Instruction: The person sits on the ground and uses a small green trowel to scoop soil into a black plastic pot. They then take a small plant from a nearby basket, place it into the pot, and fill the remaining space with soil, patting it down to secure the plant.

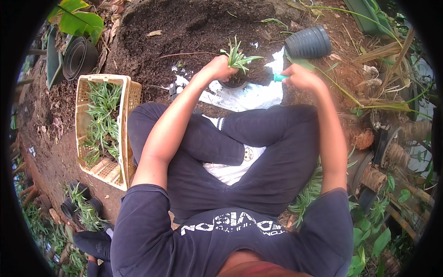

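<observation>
Dark soil [152, 51] spreads beyond and to the left of the left hand [221, 68]; it looks loose and crumbly. A yellow plastic crate [132, 94], holding more striped plants, stands to the left of that hand and nearer the body. A white sheet [265, 96] lies beneath and between both hands; expect it to be thin and liable to crease. The grey ribbed pot [308, 42] lies tipped over just beyond the right hand [300, 77]. The black pot [236, 88] sits directly under the left hand, soil visible inside; it should be light and slightly flexible — grip at the rim. The striped plant [236, 57] rises from the left hand, above this pot; the fingers appear closed around its base. Judge the plant light, its leaves soft and easily bruised — hold low at the crown, not by the leaf tips. The right hand is curled firmly around a teal handle [279, 77], presumably stiff and light; the tool's far end cannot be made out against the soil.
</observation>
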A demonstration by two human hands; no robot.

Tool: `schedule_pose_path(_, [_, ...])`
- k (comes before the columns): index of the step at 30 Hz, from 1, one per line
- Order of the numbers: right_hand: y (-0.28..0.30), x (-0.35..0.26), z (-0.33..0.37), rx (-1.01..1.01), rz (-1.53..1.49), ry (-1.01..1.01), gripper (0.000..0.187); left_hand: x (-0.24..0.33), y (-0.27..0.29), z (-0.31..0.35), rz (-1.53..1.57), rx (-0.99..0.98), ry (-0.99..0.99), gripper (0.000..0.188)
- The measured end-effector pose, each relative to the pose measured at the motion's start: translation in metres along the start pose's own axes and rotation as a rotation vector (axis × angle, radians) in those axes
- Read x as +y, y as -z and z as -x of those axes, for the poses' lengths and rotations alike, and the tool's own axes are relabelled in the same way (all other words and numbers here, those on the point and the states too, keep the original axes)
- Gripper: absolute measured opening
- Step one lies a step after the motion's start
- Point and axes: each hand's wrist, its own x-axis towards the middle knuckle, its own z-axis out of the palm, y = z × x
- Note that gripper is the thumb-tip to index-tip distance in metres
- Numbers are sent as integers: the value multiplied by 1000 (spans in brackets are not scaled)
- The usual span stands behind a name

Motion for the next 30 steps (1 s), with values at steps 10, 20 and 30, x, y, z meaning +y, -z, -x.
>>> schedule_pose_path(10, [-8,-82,0,169,438,47,26,3,-2,0,18,-7,18,23])
schedule_pose_path(20, [-15,-131,48,357,548,29,19,14,-2,15,-35,31,-32,24])
schedule_pose_path(30, [80,-42,-56,328,-12,8,35,14,-19,22,-152,279,-255,26])
